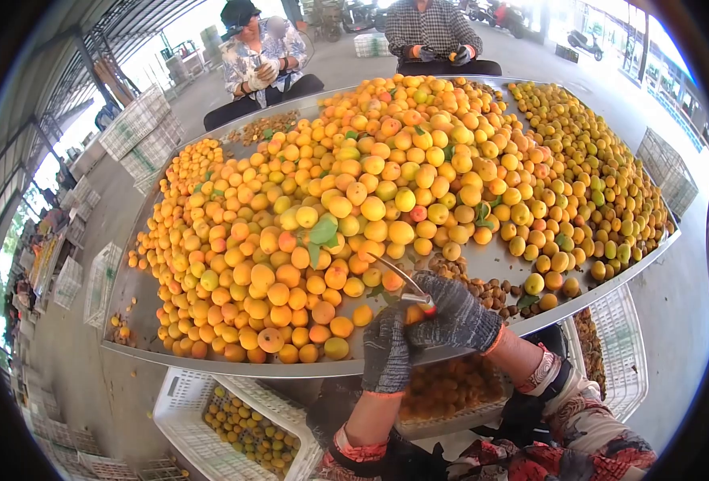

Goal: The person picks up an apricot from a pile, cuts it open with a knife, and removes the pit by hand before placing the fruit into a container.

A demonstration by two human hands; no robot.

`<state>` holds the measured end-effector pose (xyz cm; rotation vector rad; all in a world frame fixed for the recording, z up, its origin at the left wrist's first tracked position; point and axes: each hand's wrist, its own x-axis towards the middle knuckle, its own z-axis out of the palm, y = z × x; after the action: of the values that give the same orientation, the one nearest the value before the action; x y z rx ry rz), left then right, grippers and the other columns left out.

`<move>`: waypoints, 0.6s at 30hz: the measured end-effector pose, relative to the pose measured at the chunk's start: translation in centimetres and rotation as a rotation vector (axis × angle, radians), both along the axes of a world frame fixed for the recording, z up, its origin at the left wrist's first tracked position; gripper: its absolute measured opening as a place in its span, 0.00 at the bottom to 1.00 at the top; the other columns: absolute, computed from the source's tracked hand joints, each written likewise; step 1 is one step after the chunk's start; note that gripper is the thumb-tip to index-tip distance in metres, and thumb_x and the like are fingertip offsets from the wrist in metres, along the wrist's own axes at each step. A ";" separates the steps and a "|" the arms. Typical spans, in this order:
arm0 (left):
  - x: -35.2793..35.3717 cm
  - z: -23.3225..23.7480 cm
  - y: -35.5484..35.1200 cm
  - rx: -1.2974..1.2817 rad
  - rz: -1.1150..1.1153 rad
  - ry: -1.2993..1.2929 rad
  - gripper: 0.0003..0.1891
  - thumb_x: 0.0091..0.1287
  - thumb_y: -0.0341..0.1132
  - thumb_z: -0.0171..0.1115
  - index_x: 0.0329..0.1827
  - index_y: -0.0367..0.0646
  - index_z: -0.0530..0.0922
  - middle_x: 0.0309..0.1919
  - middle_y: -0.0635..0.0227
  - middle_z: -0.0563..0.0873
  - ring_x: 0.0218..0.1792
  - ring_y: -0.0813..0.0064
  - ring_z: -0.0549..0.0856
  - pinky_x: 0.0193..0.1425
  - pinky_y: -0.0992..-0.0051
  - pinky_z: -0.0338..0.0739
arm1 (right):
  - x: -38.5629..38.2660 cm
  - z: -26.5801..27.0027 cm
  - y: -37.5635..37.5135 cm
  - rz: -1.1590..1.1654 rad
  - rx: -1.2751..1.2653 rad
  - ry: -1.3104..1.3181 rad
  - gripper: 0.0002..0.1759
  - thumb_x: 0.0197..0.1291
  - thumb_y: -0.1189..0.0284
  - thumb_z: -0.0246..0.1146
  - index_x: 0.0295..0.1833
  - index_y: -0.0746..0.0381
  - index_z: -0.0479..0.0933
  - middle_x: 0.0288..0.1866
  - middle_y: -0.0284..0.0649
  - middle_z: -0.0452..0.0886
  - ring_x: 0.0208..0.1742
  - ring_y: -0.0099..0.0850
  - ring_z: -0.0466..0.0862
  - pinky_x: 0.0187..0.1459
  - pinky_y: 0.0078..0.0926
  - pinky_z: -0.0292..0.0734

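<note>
My hands, in dark grey knit gloves, meet just above the near edge of a metal table (290,370) heaped with apricots (370,208). My right hand (457,313) is closed on a knife (400,272) with a thin curved blade and a red and white end showing; the blade points up and left. A piece of orange apricot (414,313) shows between the hands. My left hand (386,349) is closed against this apricot, its fingertips partly hidden. Brown apricot pits (482,293) lie on the table beyond my right hand.
Below the table edge stand a white crate (179,409) of greenish apricots, a container of orange halves (450,385) and another white crate (623,353) at right. Two people (262,60) (430,36) sit across the table, one holding fruit. Stacked crates (142,132) stand at left.
</note>
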<state>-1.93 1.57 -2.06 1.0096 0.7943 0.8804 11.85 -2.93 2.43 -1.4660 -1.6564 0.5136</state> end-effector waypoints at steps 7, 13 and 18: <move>0.3 2.0 -0.4 -0.286 0.058 -0.106 0.13 0.68 0.35 0.50 0.43 0.34 0.77 0.37 0.67 0.80 0.38 0.80 0.76 0.41 0.78 0.72 | -0.5 -0.8 0.0 -0.032 0.215 -0.141 0.32 0.43 0.58 0.71 0.53 0.64 0.73 0.50 0.49 0.74 0.49 0.48 0.75 0.51 0.38 0.70; -0.1 1.8 -0.3 0.098 -0.022 0.057 0.13 0.68 0.37 0.51 0.45 0.35 0.76 0.36 0.68 0.80 0.36 0.81 0.76 0.38 0.80 0.72 | -0.7 -4.0 -0.4 -0.117 0.242 0.175 0.29 0.46 0.61 0.70 0.52 0.63 0.72 0.49 0.45 0.75 0.49 0.40 0.76 0.51 0.34 0.70; -0.2 3.4 -0.2 -0.235 -0.030 -0.120 0.13 0.67 0.37 0.52 0.46 0.36 0.74 0.35 0.69 0.79 0.33 0.81 0.77 0.31 0.80 0.74 | -2.1 -2.4 -0.5 -0.082 0.159 0.881 0.26 0.47 0.72 0.67 0.54 0.62 0.70 0.46 0.37 0.75 0.45 0.28 0.77 0.44 0.25 0.74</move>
<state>-2.17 1.41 1.32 0.7530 0.7590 0.7937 9.77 -3.40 0.05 -0.9608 -0.9049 0.8119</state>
